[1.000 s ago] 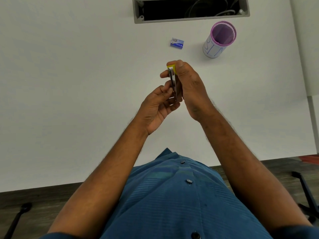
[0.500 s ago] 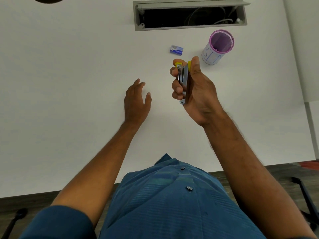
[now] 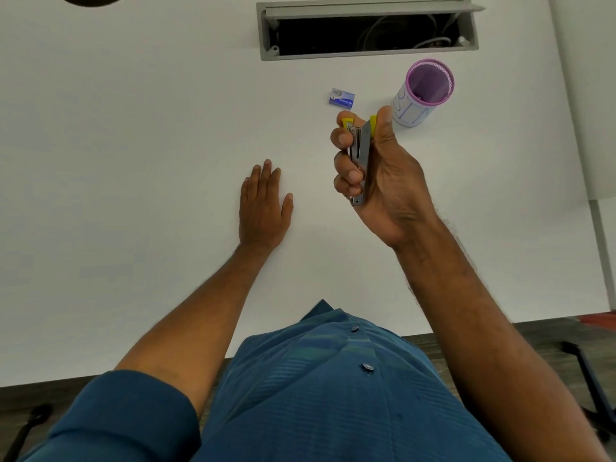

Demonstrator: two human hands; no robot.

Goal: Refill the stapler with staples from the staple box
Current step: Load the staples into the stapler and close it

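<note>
My right hand (image 3: 383, 181) is raised above the white table (image 3: 133, 145) and grips a small metal stapler (image 3: 361, 151) with yellow ends, held upright with its two halves slightly apart. A small blue staple box (image 3: 341, 98) lies on the table just beyond the stapler, apart from both hands. My left hand (image 3: 263, 205) lies flat on the table, palm down, fingers together, holding nothing, to the left of the stapler.
A purple mesh pen cup (image 3: 423, 91) stands to the right of the staple box. An open grey cable tray (image 3: 366, 28) is set into the table's far side. The table's near edge runs by my blue shirt (image 3: 333, 395).
My left hand let go of the stapler and moved down-left, settling flat on the table. My right hand kept the stapler and shifted slightly right.
</note>
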